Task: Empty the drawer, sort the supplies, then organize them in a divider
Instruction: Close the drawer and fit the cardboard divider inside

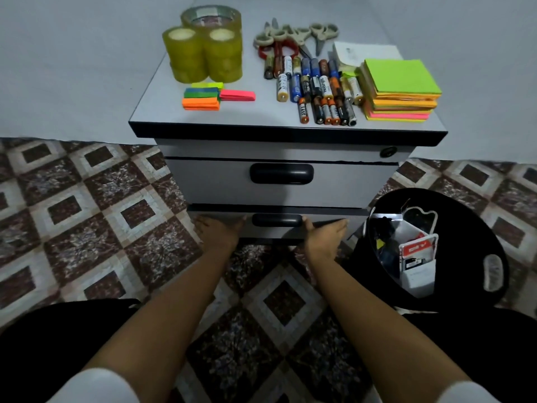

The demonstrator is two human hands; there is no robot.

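Both hands are down at the bottom drawer (276,231) of a small grey cabinet. The left hand (218,231) lies flat on the drawer front just left of the black handle (277,220). The right hand (325,238) is on the front just right of it, thumb by the handle's end. Fingers look straight and spread on both, nothing pinched. That drawer front sticks out a bit past the upper drawer (218,181), but you can't see inside it.

There's open patterned tile floor (87,199) left of the cabinet and in front of it. The right side is tighter, with a black bin (465,228) standing right by the front right corner. Plain pale wall behind.

The supplies are all on the cabinet top (162,112):
- tape rolls (203,53) stacked at the back left corner
- coloured page flags (203,98) in front of them, nearer the front edge
- scissors (290,39) in a pile at the back edge, middle
- batteries (319,88) in rows from there toward the front edge
- sticky notes (402,88) stacked at the right edge, white paper (363,52) behind them

The bin holds what looks like packaging, including a red-and-white pack (414,248). The rest is too dark to make out.
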